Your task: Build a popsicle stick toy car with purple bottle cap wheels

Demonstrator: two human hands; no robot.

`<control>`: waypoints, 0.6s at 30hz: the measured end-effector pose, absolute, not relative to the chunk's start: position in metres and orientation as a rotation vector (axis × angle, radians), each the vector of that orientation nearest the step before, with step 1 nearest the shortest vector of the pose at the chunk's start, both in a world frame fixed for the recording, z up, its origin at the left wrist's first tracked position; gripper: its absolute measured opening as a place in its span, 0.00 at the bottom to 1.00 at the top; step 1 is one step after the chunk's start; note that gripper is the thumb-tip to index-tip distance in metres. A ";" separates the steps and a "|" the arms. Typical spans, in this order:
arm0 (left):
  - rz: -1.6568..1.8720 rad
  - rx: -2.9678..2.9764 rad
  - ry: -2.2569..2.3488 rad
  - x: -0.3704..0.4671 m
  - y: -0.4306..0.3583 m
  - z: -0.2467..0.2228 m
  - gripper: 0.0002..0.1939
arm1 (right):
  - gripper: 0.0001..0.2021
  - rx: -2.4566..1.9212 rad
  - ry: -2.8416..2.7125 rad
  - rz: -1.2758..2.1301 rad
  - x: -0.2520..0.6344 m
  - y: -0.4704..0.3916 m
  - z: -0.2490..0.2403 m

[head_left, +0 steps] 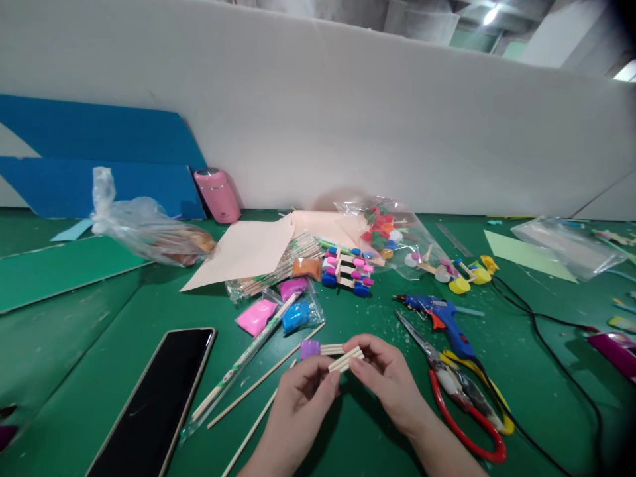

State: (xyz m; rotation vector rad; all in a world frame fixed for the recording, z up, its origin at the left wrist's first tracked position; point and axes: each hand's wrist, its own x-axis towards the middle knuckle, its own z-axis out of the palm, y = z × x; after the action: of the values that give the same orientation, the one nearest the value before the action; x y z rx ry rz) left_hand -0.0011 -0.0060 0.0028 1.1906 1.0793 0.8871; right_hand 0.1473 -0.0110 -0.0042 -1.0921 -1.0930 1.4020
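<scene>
Between both hands is a small bundle of short pale wooden sticks (346, 360), lying side by side. My left hand (304, 404) pinches its left end between thumb and fingers. With thumb and fingertips, my right hand (385, 374) grips the right end. Just behind the bundle are a purple block (310, 349), which looks like clay, and more short sticks (332, 349), partly hidden by my fingers. Long thin wooden sticks (258, 383) lie on the green table to the left of my hands, beside a plastic-wrapped pack of chopsticks (243, 358).
To the right lie a blue glue gun (442, 315) with its cord and red-handled scissors (464, 404). A phone (156, 397) is at the left. Clay packets (258, 317), small clay-and-stick models (348, 270), plastic bags (149, 228) and a pink flask (217, 195) stand farther back.
</scene>
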 end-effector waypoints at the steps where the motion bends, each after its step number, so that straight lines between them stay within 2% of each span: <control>1: 0.865 1.142 1.068 -0.001 -0.006 0.002 0.10 | 0.07 -1.091 -1.110 1.390 0.147 -0.011 -0.004; 11: 0.862 1.003 1.058 -0.001 -0.006 0.002 0.11 | 0.06 -1.111 -1.243 1.281 0.150 -0.012 -0.006; 18: 1.049 1.038 1.090 -0.003 -0.005 0.001 0.06 | 0.06 -1.198 -1.308 1.291 0.148 -0.014 -0.001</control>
State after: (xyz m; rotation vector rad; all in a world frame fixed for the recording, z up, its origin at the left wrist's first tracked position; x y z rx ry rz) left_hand -0.0028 -0.0054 0.0010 1.0381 1.0898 1.0493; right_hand 0.1478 -0.0139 -0.0011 -1.1978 -1.3076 1.2909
